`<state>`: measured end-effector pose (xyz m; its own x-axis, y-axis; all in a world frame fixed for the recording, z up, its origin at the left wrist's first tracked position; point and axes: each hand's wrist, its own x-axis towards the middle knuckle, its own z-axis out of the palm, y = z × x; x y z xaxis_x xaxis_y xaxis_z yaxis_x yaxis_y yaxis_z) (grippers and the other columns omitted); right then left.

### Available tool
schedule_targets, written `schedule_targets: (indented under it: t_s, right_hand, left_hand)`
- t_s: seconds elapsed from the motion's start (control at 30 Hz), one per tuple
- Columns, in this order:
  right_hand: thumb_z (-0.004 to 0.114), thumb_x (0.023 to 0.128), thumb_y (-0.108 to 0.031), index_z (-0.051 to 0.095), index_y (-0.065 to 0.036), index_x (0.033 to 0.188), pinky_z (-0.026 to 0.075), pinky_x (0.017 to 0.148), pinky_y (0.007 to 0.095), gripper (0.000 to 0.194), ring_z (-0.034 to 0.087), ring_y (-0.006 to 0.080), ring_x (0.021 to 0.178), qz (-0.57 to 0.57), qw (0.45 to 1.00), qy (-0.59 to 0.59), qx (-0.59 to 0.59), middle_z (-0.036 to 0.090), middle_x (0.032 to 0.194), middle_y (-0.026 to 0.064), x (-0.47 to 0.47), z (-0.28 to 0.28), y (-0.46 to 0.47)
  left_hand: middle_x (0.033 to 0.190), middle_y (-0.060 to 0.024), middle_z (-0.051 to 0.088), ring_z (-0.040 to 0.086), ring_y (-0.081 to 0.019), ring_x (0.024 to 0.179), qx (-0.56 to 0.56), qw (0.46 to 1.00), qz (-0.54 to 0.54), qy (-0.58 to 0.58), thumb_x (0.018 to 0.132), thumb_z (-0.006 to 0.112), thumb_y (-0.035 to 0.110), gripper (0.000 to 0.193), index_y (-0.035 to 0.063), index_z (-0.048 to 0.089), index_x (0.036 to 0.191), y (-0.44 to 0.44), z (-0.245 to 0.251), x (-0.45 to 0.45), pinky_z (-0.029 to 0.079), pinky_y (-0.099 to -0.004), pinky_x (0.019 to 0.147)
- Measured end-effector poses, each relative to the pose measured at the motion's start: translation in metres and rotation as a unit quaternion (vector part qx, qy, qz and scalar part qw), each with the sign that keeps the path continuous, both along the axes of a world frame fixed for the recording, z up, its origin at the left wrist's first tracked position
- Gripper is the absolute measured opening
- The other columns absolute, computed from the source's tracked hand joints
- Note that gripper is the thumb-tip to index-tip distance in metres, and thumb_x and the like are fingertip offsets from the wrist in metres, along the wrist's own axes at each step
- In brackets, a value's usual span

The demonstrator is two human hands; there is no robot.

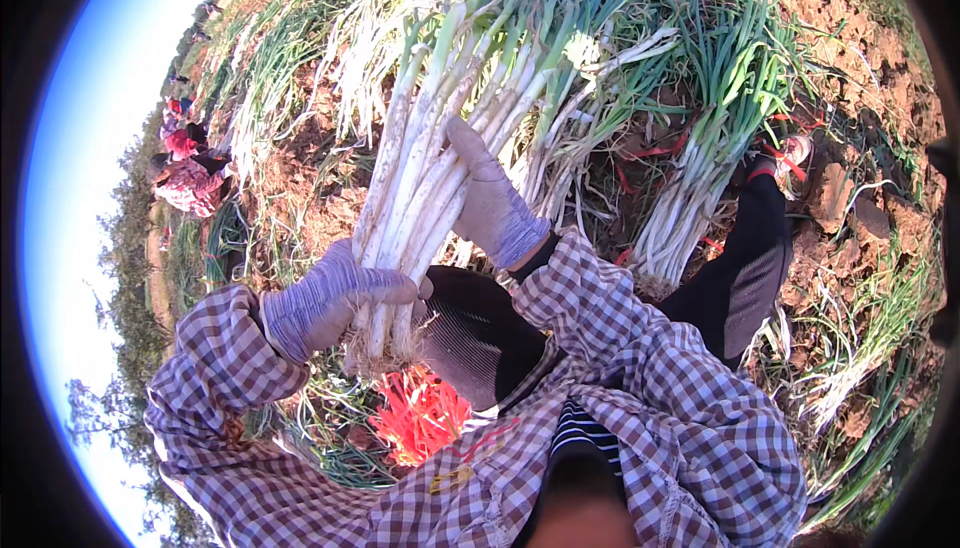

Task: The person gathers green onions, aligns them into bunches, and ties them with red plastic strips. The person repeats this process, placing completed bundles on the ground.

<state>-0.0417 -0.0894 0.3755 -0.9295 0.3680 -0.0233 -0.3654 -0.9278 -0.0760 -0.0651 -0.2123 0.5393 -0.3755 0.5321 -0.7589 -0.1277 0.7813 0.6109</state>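
Note:
A bunch of spring onions with soil-flecked white stalks is held at a slant in front of me. My left hand, in a grey-purple knit work glove, grips the stalks just above their hairy roots. Higher up, my right hand in a matching glove wraps the bunch from the right side, its thumb along the stalks. The green tops reach away over other spring onions lying on the soil, and where they end among those leaves is hard to make out.
A bundle of spring onions lies by my outstretched leg, with red ties nearby. Red plastic strips are heaped below my left hand. More onions lie along the row. A person is farther off at left.

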Motion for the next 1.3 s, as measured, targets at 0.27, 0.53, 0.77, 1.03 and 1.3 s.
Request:
schedule_targets:
  t_s: [0.27, 0.53, 0.77, 1.03, 1.3]
  right_hand:
    - [0.056, 0.086, -0.049, 0.053, -0.006, 0.122, 0.051, 0.085, 0.0425, 0.055, 0.063, 0.0272, 0.093, 0.056, 0.993, -0.062, -0.088, 0.063, 0.108, 0.0127, 0.118, -0.077, -0.05]
    - [0.057, 0.088, -0.044, 0.052, -0.007, 0.123, 0.052, 0.082, 0.0414, 0.051, 0.063, 0.0247, 0.091, 0.092, 0.987, -0.126, -0.024, 0.063, 0.106, 0.0107, 0.148, -0.138, -0.029]
    - [0.069, 0.079, -0.045, 0.061, -0.007, 0.105, 0.051, 0.071, 0.0384, 0.047, 0.061, 0.0207, 0.078, 0.255, 0.912, -0.319, 0.036, 0.063, 0.092, 0.0082, 0.133, -0.194, -0.035]
    - [0.077, 0.071, -0.036, 0.065, -0.002, 0.091, 0.053, 0.063, 0.038, 0.042, 0.064, 0.0246, 0.064, 0.289, 0.859, -0.379, 0.186, 0.066, 0.08, 0.0129, 0.109, -0.194, -0.013]
    - [0.075, 0.073, -0.037, 0.065, -0.002, 0.088, 0.054, 0.063, 0.0393, 0.04, 0.064, 0.0262, 0.063, 0.259, 0.876, -0.367, 0.176, 0.066, 0.076, 0.0141, 0.121, -0.184, -0.018]
  left_hand:
    - [0.091, -0.0106, 0.065, 0.065, -0.0191, 0.079, -0.113, 0.984, -0.033, -0.136, 0.072, 0.076, 0.013, 0.043, -0.0023, 0.057, 0.107, -0.101, -0.058, 0.105, 0.054, -0.0307, 0.073]
    - [0.104, -0.0095, 0.065, 0.06, -0.0184, 0.098, -0.149, 0.963, -0.221, -0.049, 0.06, 0.082, 0.024, 0.062, 0.004, 0.058, 0.114, -0.173, -0.109, 0.133, 0.047, -0.0305, 0.087]
    - [0.107, -0.0152, 0.063, 0.061, -0.0197, 0.097, 0.087, 0.981, -0.167, 0.038, 0.074, 0.073, 0.033, 0.06, 0.0095, 0.051, 0.125, -0.266, -0.244, 0.143, 0.05, -0.033, 0.083]
    - [0.102, -0.0153, 0.064, 0.063, -0.0231, 0.092, -0.137, 0.973, -0.169, 0.072, 0.071, 0.074, 0.033, 0.065, 0.0082, 0.049, 0.126, -0.262, -0.269, 0.145, 0.05, -0.035, 0.079]
    - [0.096, -0.0154, 0.065, 0.064, -0.0264, 0.086, -0.212, 0.947, -0.207, 0.122, 0.068, 0.075, 0.033, 0.07, 0.007, 0.046, 0.127, -0.242, -0.242, 0.155, 0.051, -0.0369, 0.075]
